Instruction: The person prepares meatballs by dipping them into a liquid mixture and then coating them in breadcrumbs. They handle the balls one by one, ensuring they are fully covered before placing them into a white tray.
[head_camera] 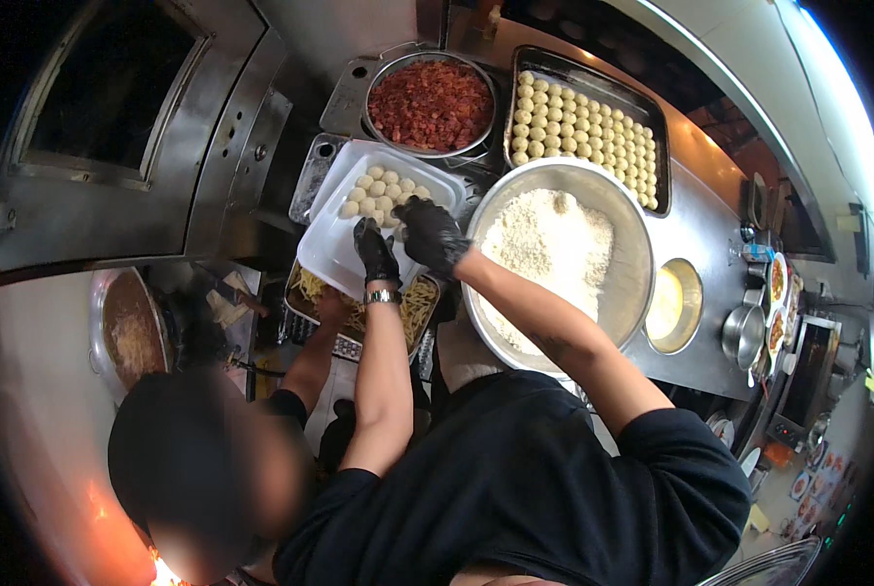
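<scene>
A white plastic tub [327, 245] sits at centre left, with rows of pale breadcrumb-coated balls [378, 189] at its far end. My left hand [377, 253], in a black glove with a metal wristwatch above it, is over the tub at the near edge of the rows. Close on its right is my right hand [431, 234], also black-gloved, its fingers bent down by the balls. Whether either hand grips a ball is hidden by the gloves. Under my right forearm stands a large metal bowl [631, 234] of pale crumbs [547, 242], with a ball-like lump at the far side.
Behind are a dark baking tray [664, 146] of uncoated balls and a pan of chopped red food [433, 102]. A bowl of yellow liquid [664, 300] sits right. At left, a co-worker's hand [334, 306] reaches into a tray of cut fries [418, 304], near a wok [133, 329].
</scene>
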